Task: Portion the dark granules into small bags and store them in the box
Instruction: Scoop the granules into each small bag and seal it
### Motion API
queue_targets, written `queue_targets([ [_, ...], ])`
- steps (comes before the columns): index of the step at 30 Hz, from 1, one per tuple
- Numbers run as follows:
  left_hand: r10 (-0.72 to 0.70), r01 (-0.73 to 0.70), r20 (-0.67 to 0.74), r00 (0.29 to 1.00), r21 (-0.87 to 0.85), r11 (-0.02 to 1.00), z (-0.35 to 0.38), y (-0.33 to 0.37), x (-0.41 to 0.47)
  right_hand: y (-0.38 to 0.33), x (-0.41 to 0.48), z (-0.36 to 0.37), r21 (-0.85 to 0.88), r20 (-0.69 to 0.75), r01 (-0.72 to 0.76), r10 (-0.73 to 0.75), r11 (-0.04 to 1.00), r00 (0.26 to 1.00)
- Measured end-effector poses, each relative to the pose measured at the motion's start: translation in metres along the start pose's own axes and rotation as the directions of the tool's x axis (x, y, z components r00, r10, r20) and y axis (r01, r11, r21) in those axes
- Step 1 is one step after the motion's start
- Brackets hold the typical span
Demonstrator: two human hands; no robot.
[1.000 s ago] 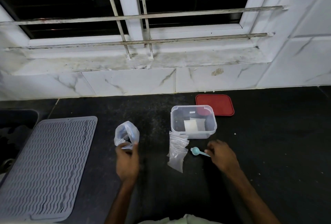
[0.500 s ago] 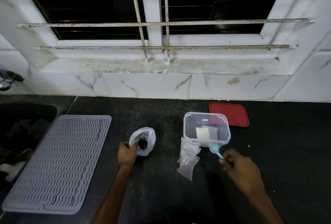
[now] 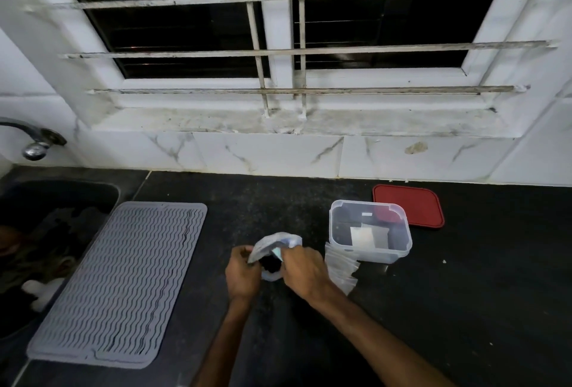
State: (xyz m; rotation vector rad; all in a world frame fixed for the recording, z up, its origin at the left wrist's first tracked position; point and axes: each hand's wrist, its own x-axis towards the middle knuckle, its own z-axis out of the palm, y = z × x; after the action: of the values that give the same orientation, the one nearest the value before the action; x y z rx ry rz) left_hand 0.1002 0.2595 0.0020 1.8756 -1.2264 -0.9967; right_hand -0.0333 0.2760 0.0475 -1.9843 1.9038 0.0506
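Note:
A clear plastic bag (image 3: 272,246) of dark granules (image 3: 270,264) stands on the black counter, its mouth held wide by my left hand (image 3: 243,275), which grips the rim. My right hand (image 3: 305,272) holds a small teal spoon (image 3: 276,253) whose bowl is down inside the bag's mouth; only a sliver of the spoon shows. Just right of my hands lies a pile of small clear bags (image 3: 340,269). Behind them stands the clear plastic box (image 3: 399,250), open, with small packets inside. Its red lid (image 3: 414,205) lies flat behind it.
A grey ribbed drying mat (image 3: 123,281) lies on the counter at the left. Beyond it is a dark sink (image 3: 46,232) with dishes and a tap (image 3: 34,142). A white tiled wall and a barred window ledge bound the back.
My right hand has carried the spoon leftward from beside the box into the bag's mouth. My left hand still holds the bag open. The camera has moved closer.

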Motion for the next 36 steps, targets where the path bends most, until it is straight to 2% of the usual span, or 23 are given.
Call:
queue_targets([
  [5,-0.023,0.023,0.008,1.0,-0.008,1.0,-0.002,0.0,-0.01,0.001,0.006,0.01,-0.034,0.06,-0.039,0.041,0.999,0.997],
  [8,-0.079,0.074,0.118,0.99,0.047,0.996,0.007,-0.009,-0.011,0.004,0.006,0.013,0.043,0.091,-0.089,0.084,0.995,0.992],
  [11,-0.149,0.16,0.217,0.965,-0.033,0.987,0.013,-0.022,-0.009,0.011,0.002,0.017,0.133,0.013,-0.094,0.093,0.987,0.996],
  [15,-0.124,0.155,0.195,0.973,-0.154,0.976,0.017,-0.022,-0.015,0.017,0.001,0.027,0.242,-0.009,-0.144,0.151,0.959,0.989],
  [19,-0.139,0.173,0.172,0.975,-0.202,0.964,0.016,-0.022,-0.014,0.016,0.009,0.034,0.327,-0.014,-0.189,0.205,0.926,0.979],
  [25,-0.171,0.219,0.199,0.965,-0.256,0.942,0.016,-0.027,-0.003,0.022,0.018,0.044,0.533,0.034,-0.22,0.239,0.817,0.97],
  [30,-0.232,0.31,0.259,0.938,-0.324,0.894,0.013,-0.021,-0.002,0.031,0.018,0.048,0.701,0.162,-0.308,0.278,0.643,0.947],
  [32,-0.242,0.328,0.276,0.93,-0.327,0.887,0.012,-0.02,-0.001,0.035,0.017,0.048,0.745,0.203,-0.337,0.286,0.575,0.936],
  [36,-0.295,0.38,0.286,0.912,-0.315,0.87,0.012,-0.02,0.004,0.038,0.015,0.048,0.787,0.215,-0.33,0.27,0.521,0.939],
])
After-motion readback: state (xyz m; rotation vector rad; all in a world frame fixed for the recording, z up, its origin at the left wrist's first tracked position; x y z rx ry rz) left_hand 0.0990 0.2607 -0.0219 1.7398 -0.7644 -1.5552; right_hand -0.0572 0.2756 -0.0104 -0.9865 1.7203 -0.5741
